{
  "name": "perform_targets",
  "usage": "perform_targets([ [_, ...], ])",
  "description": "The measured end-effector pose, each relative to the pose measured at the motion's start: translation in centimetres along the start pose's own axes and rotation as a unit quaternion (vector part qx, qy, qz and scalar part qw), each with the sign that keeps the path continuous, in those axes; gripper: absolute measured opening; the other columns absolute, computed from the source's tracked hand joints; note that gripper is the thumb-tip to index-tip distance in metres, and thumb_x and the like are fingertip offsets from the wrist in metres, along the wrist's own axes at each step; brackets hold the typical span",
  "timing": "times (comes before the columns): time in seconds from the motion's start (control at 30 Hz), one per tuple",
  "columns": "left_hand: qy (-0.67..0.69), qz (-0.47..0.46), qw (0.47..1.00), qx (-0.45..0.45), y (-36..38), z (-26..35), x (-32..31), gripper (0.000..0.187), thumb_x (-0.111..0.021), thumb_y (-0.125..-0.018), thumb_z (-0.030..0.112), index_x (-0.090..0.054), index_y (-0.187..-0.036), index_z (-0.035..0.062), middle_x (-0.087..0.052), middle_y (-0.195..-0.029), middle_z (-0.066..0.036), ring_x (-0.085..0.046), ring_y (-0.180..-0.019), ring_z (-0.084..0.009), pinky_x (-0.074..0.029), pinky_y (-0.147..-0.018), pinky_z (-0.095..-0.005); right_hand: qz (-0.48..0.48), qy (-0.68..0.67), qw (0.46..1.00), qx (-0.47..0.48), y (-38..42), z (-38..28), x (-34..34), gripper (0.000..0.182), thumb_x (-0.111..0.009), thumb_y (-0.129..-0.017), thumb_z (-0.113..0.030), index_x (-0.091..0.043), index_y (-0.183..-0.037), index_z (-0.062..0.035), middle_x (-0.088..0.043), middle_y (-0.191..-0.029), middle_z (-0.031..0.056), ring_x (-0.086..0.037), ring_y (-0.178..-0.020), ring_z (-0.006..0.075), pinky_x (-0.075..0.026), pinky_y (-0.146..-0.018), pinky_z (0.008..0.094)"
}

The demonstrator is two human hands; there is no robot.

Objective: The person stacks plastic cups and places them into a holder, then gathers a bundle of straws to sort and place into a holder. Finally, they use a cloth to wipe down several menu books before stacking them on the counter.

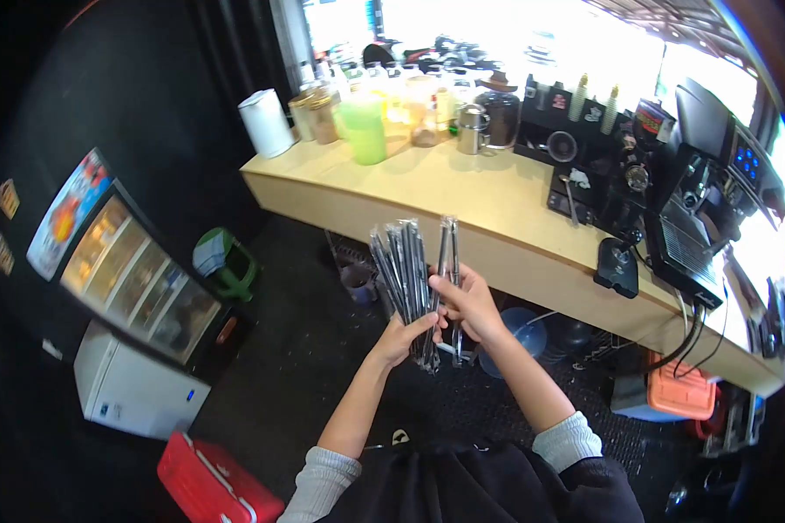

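Observation:
Near the middle of the head view, my left hand is closed around a thick bundle of black straws in clear wrappers, fanned at the top. Close on its right, my right hand pinches a smaller group of wrapped black straws, held roughly upright. The fingers of both hands almost meet between the two groups. Both are held in front of the light wooden counter, above the dark floor.
On the counter stand a white jug, a green pitcher, a metal jug, a scale and a coffee machine. A fridge, green stool and red cooler are leftward; an orange-lidded box sits right.

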State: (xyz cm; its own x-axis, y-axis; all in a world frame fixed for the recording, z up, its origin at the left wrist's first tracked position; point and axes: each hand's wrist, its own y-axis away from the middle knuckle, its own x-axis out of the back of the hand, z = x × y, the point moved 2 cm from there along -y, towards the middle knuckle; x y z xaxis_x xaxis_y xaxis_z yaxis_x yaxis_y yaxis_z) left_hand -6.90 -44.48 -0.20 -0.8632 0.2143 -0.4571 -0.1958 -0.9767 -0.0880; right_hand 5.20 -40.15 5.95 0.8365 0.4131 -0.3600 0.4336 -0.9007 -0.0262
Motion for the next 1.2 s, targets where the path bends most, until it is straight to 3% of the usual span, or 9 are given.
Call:
perform_targets([
  [0.2,0.023,-0.066,0.995,0.073,-7.5,-0.6,2.0,0.021,-0.057,-0.086,0.018,-0.052,-0.098,0.0020,-0.058,-0.080,-0.008,-0.057,-0.066,-0.0152,-0.050,-0.061,-0.0303,0.090,-0.017,0.995,0.040,-4.6,0.5,4.1,0.018,-0.056,-0.088,-0.022,-0.048,-0.082,-0.0058,-0.046,-0.058,-0.0019,-0.037,-0.040,0.0029,-0.027,-0.036,0.0167],
  [0.3,0.029,-0.093,0.993,0.072,-13.1,-1.1,2.2,0.021,-0.055,-0.087,0.020,-0.052,-0.098,0.0024,-0.059,-0.081,-0.009,-0.058,-0.064,-0.0159,-0.050,-0.061,-0.0307,0.143,-0.032,0.982,0.118,-7.8,-1.8,8.2,0.027,-0.042,-0.094,-0.029,-0.042,-0.077,-0.0088,-0.041,-0.063,-0.0006,-0.035,-0.048,0.0045,-0.029,-0.041,0.0187],
  [0.43,0.006,-0.114,0.989,0.099,-20.6,-1.5,1.8,0.025,-0.054,-0.088,0.024,-0.052,-0.099,0.0019,-0.059,-0.081,-0.006,-0.058,-0.064,-0.0140,-0.051,-0.060,-0.0294,0.194,-0.034,0.962,0.189,-11.2,-5.3,12.7,0.026,-0.040,-0.094,-0.027,-0.041,-0.078,-0.0078,-0.041,-0.063,0.0015,-0.037,-0.048,0.0050,-0.028,-0.040,0.0189],
  [0.53,-0.004,-0.134,0.986,0.104,-25.8,-0.6,0.2,0.026,-0.055,-0.088,0.024,-0.052,-0.099,0.0015,-0.058,-0.079,-0.006,-0.058,-0.065,-0.0142,-0.050,-0.060,-0.0285,0.181,-0.005,0.979,0.098,-15.0,-7.7,15.2,0.020,-0.048,-0.091,-0.023,-0.045,-0.081,-0.0058,-0.041,-0.062,-0.0003,-0.035,-0.045,0.0045,-0.026,-0.038,0.0181],
  [0.63,-0.075,-0.155,0.980,0.095,-31.3,-0.2,-0.9,0.029,-0.053,-0.088,0.026,-0.051,-0.102,0.0010,-0.057,-0.079,-0.006,-0.058,-0.065,-0.0140,-0.050,-0.059,-0.0275,0.160,0.240,0.929,0.233,-21.6,-8.2,18.0,0.024,-0.069,-0.078,-0.020,-0.053,-0.083,-0.0024,-0.048,-0.061,-0.0032,-0.035,-0.042,0.0027,-0.025,-0.037,0.0178],
  [0.77,-0.129,-0.146,0.975,0.107,-36.5,0.3,-1.1,0.033,-0.048,-0.091,0.031,-0.048,-0.106,0.0007,-0.058,-0.080,-0.008,-0.058,-0.062,-0.0144,-0.049,-0.056,-0.0268,0.177,0.168,0.951,0.190,-26.0,-9.0,21.0,0.023,-0.069,-0.078,-0.021,-0.055,-0.074,-0.0034,-0.047,-0.056,-0.0041,-0.034,-0.041,0.0019,-0.023,-0.037,0.0183],
  [0.93,-0.158,-0.133,0.971,0.123,-41.0,-0.8,-1.2,0.031,-0.050,-0.090,0.030,-0.049,-0.104,0.0018,-0.060,-0.082,-0.009,-0.060,-0.063,-0.0158,-0.051,-0.058,-0.0284,0.209,0.083,0.966,0.127,-27.7,-7.1,25.7,0.021,-0.065,-0.081,-0.021,-0.057,-0.077,-0.0026,-0.041,-0.053,-0.0061,-0.030,-0.038,0.0001,-0.017,-0.035,0.0191],
  [1.0,-0.166,-0.144,0.966,0.139,-42.6,-1.8,-0.7,0.030,-0.053,-0.088,0.027,-0.050,-0.103,0.0021,-0.060,-0.082,-0.009,-0.061,-0.065,-0.0163,-0.052,-0.060,-0.0290,0.210,-0.042,0.972,0.098,-27.0,-6.4,26.0,0.021,-0.062,-0.084,-0.022,-0.058,-0.079,-0.0018,-0.037,-0.052,-0.0072,-0.029,-0.038,-0.0001,-0.016,-0.035,0.0189],
  [1.2,-0.078,-0.120,0.982,0.127,-43.6,-4.0,-0.6,0.025,-0.059,-0.085,0.020,-0.055,-0.098,-0.0012,-0.063,-0.082,-0.011,-0.061,-0.064,-0.0163,-0.052,-0.058,-0.0287,0.273,-0.019,0.954,0.124,-26.8,-6.2,27.2,0.026,-0.064,-0.082,-0.025,-0.059,-0.072,-0.0022,-0.040,-0.050,-0.0058,-0.031,-0.037,0.0010,-0.021,-0.033,0.0191],
])
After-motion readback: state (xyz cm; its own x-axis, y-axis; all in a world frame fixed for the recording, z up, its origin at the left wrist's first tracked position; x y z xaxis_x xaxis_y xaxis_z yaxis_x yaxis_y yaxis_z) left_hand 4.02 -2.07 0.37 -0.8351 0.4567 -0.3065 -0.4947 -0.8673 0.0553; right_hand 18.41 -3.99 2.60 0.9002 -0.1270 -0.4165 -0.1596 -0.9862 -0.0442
